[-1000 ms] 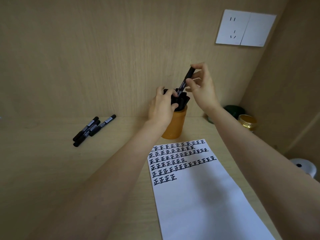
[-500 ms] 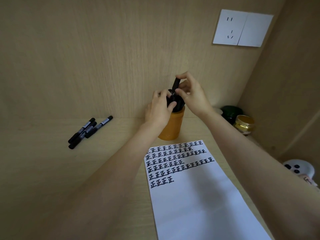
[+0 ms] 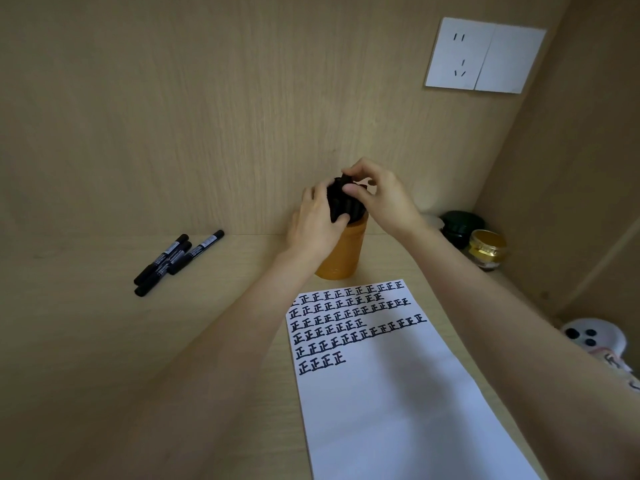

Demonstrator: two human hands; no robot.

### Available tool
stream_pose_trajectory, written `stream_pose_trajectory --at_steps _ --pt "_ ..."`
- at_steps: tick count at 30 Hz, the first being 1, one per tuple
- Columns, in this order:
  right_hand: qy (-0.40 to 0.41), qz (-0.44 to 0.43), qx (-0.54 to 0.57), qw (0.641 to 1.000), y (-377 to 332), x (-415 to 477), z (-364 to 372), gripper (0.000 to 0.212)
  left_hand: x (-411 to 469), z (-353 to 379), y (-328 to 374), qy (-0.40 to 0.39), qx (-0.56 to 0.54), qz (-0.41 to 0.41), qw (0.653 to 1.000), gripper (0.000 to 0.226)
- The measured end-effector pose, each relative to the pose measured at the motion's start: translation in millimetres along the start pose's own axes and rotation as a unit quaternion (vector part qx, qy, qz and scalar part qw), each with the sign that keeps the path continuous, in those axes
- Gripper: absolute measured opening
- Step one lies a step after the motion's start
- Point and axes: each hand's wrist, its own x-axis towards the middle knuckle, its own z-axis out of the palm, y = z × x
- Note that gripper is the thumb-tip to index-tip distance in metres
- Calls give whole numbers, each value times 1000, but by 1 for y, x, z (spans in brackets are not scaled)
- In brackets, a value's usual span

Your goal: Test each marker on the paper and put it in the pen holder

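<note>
My left hand (image 3: 317, 223) is gripping the markers (image 3: 341, 202) while my right hand (image 3: 386, 199), seemingly pinching one, is slotting it straight into the pen holder (image 3: 343, 256) beneath.

**Pale wood desk and its load**

The light wood-grain desk (image 3: 104, 341) carries three loose black capped markers (image 3: 173, 258) at the left, lying side by side and touching. An orange cylindrical pen holder (image 3: 341, 258) stands upright at the back, just behind a white paper sheet (image 3: 391, 410) bearing rows of black characters. A dark green jar (image 3: 462, 225) and a gold-lidded jar (image 3: 488, 245) sit close together in the right corner.
</note>
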Motion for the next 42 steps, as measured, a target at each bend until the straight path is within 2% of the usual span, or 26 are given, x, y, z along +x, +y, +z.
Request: stream_pose_trajectory --at_steps 2,4,6,10,12,14,18,23,27,30,35,42 --pt "31 29 64 997 -5 -1 -4 17 1 0 0 -8 5 -2 1000 70" --pt "97 74 125 985 -3 -2 -12 19 1 0 1 -7 -16 2 1000 65" --pt "124 128 104 978 10 -5 -19 22 4 -1 2 1 -20 29 999 54" --pt "21 211 112 971 27 -17 -16 21 18 -4 7 24 -32 74 996 39" --pt "17 201 104 974 26 -21 -7 12 23 -4 10 21 -26 81 996 33" --pt "56 183 96 977 21 -23 -1 7 25 -3 12 25 -35 73 996 26" --pt "128 127 95 979 16 -15 -4 11 28 -4 11 61 -70 31 995 22" --pt "111 59 45 991 9 -8 -2 19 23 1 9 80 -75 11 994 19" --pt "83 28 48 995 5 -6 5 25 21 2 7 39 -23 3 999 20" --pt "71 -2 43 997 2 -8 3 34 17 -2 5 42 -44 24 998 24" --pt "77 -18 -10 997 15 -11 6 11 12 0 -3 23 -69 66 995 35" --pt "66 -17 -3 998 21 -23 9 20 11 2 -9 14 -56 90 994 33"
